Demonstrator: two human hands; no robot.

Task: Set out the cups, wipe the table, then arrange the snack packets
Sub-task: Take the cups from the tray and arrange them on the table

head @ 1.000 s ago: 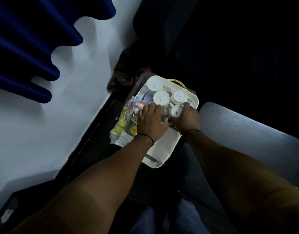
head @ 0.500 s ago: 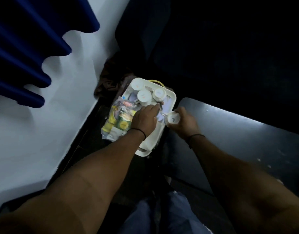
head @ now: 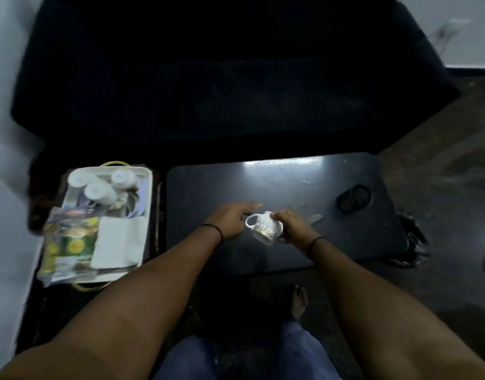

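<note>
A person leans over a dark low table [head: 345, 242], the right hand [head: 290, 223] clamped around a white teacup [head: 264, 229] held above the table's near centre. The cup is tipped, its foot toward twelve o'clock and its mouth toward six, handle pointing to nine o'clock. The tilt suggests it is being turned upright for setting down. The left hand [head: 230, 219] hovers just beside the handle with fingers spread and nothing in them, apparently ready to steady the cup or catch the handle.

At nine o'clock from the table, a white tray [head: 146, 187] sits on a lower surface. Three more white cups [head: 98, 190] stand upside down at its twelve o'clock end, likely stored that way to keep them clean. That makes four cups in view, one in hand and three waiting.

A folded white cloth [head: 117, 242] lies in the tray's six o'clock half, within reach for the wiping step. To its nine o'clock side is a clear bag of snack packets [head: 71, 237]; their number cannot be told through the blur.

A small dark object [head: 353, 198] rests on the table at two o'clock, too dim to identify. Pale specks mark the tabletop.
</note>
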